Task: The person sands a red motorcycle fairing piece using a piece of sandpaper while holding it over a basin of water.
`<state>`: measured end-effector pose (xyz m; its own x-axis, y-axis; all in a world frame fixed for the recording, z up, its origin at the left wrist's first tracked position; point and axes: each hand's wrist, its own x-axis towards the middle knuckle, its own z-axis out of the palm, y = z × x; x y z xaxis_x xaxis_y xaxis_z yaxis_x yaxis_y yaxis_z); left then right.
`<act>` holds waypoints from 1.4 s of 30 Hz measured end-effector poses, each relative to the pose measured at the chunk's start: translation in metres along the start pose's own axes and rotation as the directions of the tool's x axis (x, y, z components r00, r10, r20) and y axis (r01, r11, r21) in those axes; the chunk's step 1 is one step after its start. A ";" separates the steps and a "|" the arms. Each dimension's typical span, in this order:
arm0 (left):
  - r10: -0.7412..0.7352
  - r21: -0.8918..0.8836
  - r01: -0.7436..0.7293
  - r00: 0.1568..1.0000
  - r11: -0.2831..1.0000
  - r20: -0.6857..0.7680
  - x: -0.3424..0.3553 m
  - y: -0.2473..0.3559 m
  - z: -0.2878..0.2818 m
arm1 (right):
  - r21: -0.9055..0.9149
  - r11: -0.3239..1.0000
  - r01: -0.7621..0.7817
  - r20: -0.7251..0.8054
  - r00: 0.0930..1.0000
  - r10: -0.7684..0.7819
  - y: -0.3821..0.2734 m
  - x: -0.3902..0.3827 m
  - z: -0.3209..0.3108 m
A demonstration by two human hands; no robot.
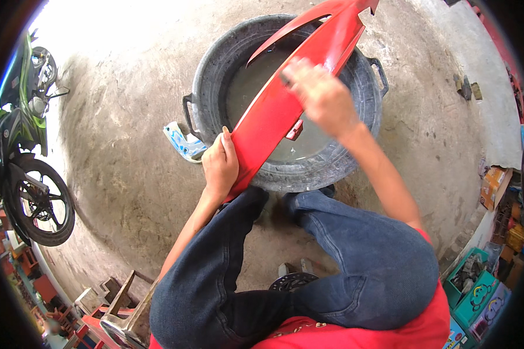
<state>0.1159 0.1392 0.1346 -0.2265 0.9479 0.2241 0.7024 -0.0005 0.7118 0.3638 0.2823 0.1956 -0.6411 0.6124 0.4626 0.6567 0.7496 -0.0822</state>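
A long red plastic panel [261,132] lies diagonally across a dark grey tub [308,181] of cloudy water, its lower end by my left knee. My left hand [218,167] grips the panel's left edge near that end, thumb on top. My right hand [323,104] is on the panel's middle, slightly blurred, with bent fingers around a small dark pad that I cannot make out clearly. A pointed, curved red piece rises above the panel's far end.
A blue-and-white plastic piece [181,145] lies left of the tub. A green-and-black motorcycle [29,116] stands far left, a wooden stool [124,309] lower left. Cartons [495,187] and teal boxes [471,291] line the right side. A perforated metal disc [282,285] lies beneath my legs.
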 end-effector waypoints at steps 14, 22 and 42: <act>-0.022 0.005 0.022 0.998 1.000 0.051 -0.001 -0.001 -0.001 | 0.138 0.988 0.071 0.066 0.995 -0.080 -0.029 -0.012 0.011; -0.028 -0.001 0.028 0.999 1.000 0.027 0.000 0.003 -0.004 | 0.161 0.980 -0.117 0.020 0.993 0.115 -0.004 0.001 0.004; -0.025 0.004 0.025 0.999 1.000 0.043 0.001 0.000 -0.003 | 0.000 1.000 0.004 0.038 0.999 -0.004 -0.030 -0.018 0.001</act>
<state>0.1132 0.1394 0.1371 -0.2148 0.9605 0.1770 0.6990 0.0246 0.7147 0.3550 0.2488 0.1890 -0.6582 0.6184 0.4293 0.6542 0.7520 -0.0802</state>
